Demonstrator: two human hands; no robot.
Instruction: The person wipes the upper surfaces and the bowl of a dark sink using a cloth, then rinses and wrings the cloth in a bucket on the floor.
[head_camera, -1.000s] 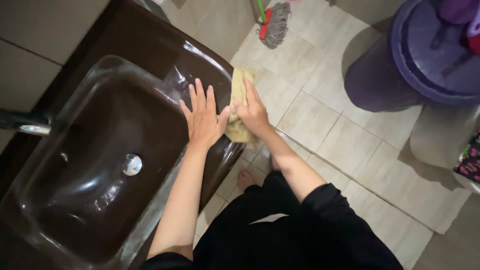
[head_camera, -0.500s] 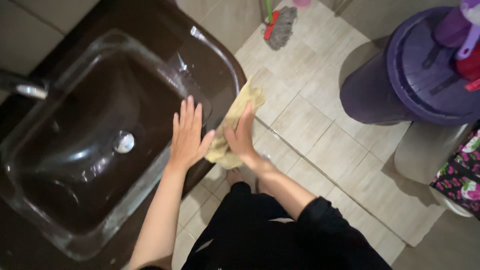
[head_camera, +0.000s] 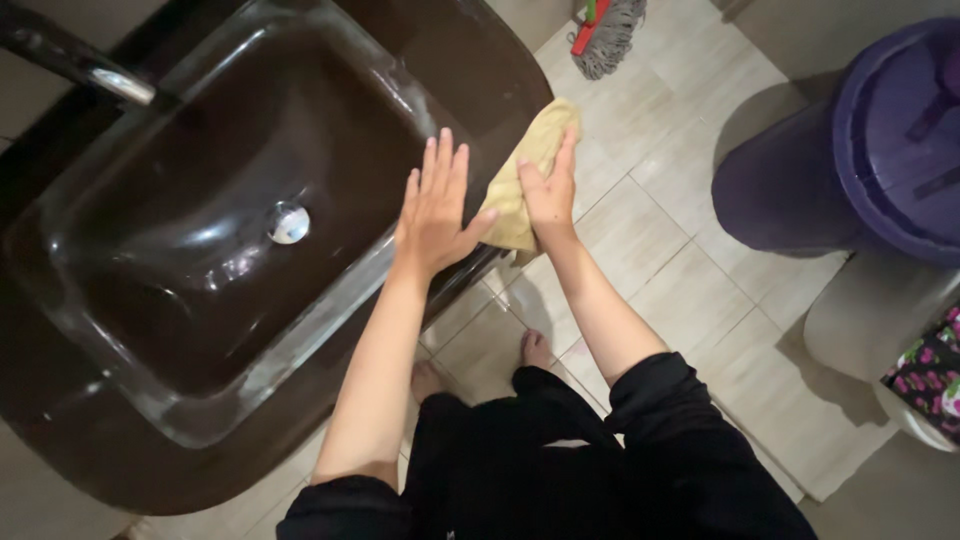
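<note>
A dark brown sink (head_camera: 120, 440) with a glossy basin fills the left half of the head view. My left hand (head_camera: 435, 205) lies flat with fingers spread on the sink's right rim. Beside it, my right hand (head_camera: 548, 195) presses a yellow cloth (head_camera: 525, 165) against the sink's outer right edge, fingers on top of the cloth. A round metal drain (head_camera: 290, 223) sits in the middle of the basin. A metal tap (head_camera: 75, 58) reaches in from the upper left.
A large purple bin (head_camera: 800, 170) with a lid stands at the upper right on the beige tiled floor (head_camera: 690, 290). A mop head (head_camera: 605, 30) lies at the top. A floral item (head_camera: 925, 385) is at the right edge. My bare feet (head_camera: 535, 350) stand below the sink.
The view has shifted, so the sink sits higher and further right in frame. My right hand has slid the cloth up along the sink's right edge; my left hand stays flat on the rim.
</note>
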